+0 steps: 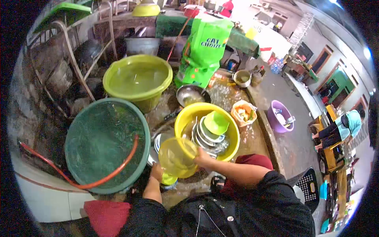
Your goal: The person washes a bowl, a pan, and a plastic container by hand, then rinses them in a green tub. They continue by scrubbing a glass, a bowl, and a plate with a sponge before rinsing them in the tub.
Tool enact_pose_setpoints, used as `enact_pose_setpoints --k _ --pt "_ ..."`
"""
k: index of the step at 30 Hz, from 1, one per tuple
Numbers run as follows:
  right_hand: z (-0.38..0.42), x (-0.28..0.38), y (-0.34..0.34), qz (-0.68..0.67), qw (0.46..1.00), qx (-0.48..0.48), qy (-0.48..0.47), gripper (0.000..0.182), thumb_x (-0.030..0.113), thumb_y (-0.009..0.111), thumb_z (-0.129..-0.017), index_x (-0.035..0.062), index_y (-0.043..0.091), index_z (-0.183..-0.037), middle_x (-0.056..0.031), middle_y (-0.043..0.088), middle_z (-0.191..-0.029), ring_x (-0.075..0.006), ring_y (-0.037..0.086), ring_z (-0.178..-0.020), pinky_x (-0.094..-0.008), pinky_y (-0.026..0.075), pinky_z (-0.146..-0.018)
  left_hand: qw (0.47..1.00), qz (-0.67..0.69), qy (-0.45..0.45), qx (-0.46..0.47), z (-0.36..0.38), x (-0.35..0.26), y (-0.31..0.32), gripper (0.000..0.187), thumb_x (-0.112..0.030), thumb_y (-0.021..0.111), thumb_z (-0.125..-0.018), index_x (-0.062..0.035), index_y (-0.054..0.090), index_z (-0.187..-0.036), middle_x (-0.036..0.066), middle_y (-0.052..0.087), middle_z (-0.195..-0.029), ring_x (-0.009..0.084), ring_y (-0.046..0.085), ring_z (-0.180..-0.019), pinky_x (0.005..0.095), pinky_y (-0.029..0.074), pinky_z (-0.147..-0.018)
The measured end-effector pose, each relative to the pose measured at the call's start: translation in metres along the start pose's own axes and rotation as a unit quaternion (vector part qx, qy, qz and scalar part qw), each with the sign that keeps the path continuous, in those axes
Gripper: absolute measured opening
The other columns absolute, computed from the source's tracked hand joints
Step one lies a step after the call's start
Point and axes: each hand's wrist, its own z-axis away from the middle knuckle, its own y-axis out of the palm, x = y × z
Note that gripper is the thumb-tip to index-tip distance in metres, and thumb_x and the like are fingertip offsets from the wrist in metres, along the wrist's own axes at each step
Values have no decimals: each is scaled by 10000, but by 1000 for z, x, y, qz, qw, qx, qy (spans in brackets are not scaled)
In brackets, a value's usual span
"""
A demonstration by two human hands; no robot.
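My right hand [202, 158] grips the rim of a translucent yellow plastic container [177, 156], tilted in front of me. My left hand [156, 172] is closed at the container's lower left side; whatever its fingers hold is hidden. A yellow-green object [169, 179] sits beside that hand, too small to name. Just behind the container, a yellow basin [233, 148] holds stacked plates and bowls, with a lime-green bowl [216, 123] on top. Part of a metal dish [152, 158] shows left of the container.
At left stands a dark green tub [104, 144] of water with an orange hose [114, 173] over its rim. Behind it are an olive tub [138, 79], a green bag [205, 51] and a wok [192, 96]. A purple basin [280, 116] and a seated person [347, 126] are right.
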Motion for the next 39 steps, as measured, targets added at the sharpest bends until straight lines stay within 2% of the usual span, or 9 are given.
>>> enact_pose_setpoints --k 13,16,17,22,24,30,32,36,39 --pt "5 24 -1 67 986 -47 -143 631 61 524 -681 -20 259 -1249 -301 391 -1180 -427 409 -1107 -423 362 -922 954 282 -58 83 -22 -10 -4 326 -176 464 -789 -85 566 -1084 137 494 -1164 281 435 -1099 443 335 -935" --pt "-6 9 8 87 972 -80 -203 631 13 489 -694 -13 239 -1272 -300 382 -1191 -432 405 -1113 -425 363 -921 935 336 -80 85 -22 -11 -19 334 -169 466 -790 -81 558 -1099 142 487 -1174 280 433 -1106 434 337 -935" --pt "-12 1 14 122 946 -125 -273 622 33 511 -736 45 204 -1277 -281 410 -1114 -458 515 -890 -488 437 -743 934 339 -83 78 -23 -11 -26 337 -167 467 -791 -79 555 -1104 143 485 -1178 279 433 -1108 431 338 -935" --pt "1 38 9 240 876 -186 -375 577 -14 431 -752 61 253 -1295 -215 457 -1073 -381 584 -674 -431 480 -536 953 297 -46 -24 -13 -1 -105 316 -145 475 -742 40 554 -986 244 563 -963 385 536 -915 421 418 -842" --pt "20 64 -3 304 893 -155 -292 622 -28 443 -727 66 244 -1308 -200 460 -1081 -372 584 -669 -427 483 -538 923 245 -75 -287 -18 -8 -94 317 -134 453 -769 50 531 -1016 248 563 -948 384 533 -919 431 410 -848" --pt "-31 54 -30 138 866 -309 -368 565 -3 435 -759 50 284 -1301 -227 445 -1171 -347 493 -1023 -405 397 -863 817 528 -228 -34 -24 8 -129 430 -164 463 -782 -61 448 -1199 227 511 -1104 374 483 -1034 414 389 -893" --pt "-85 33 -44 130 865 -347 -339 553 7 397 -791 86 257 -1321 -202 431 -1228 -304 480 -1077 -394 399 -878 783 549 -276 -92 -16 22 -169 348 -232 493 -800 -40 530 -1087 208 561 -1025 374 539 -942 403 436 -817" --pt "-7 93 -73 -48 844 -406 -347 650 -74 456 -691 68 289 -1303 -186 443 -1215 -288 476 -1075 -352 392 -899 640 648 -241 -335 -3 62 -221 242 -157 509 -739 -14 583 -919 216 603 -857 340 580 -842 382 445 -745" --pt "-3 107 -74 -58 811 -449 -372 650 -41 497 -668 17 302 -1286 -203 451 -1197 -312 460 -1100 -355 368 -929 647 556 -291 -433 16 114 -251 176 -154 546 -747 17 562 -785 162 589 -669 211 548 -578 343 439 -569"
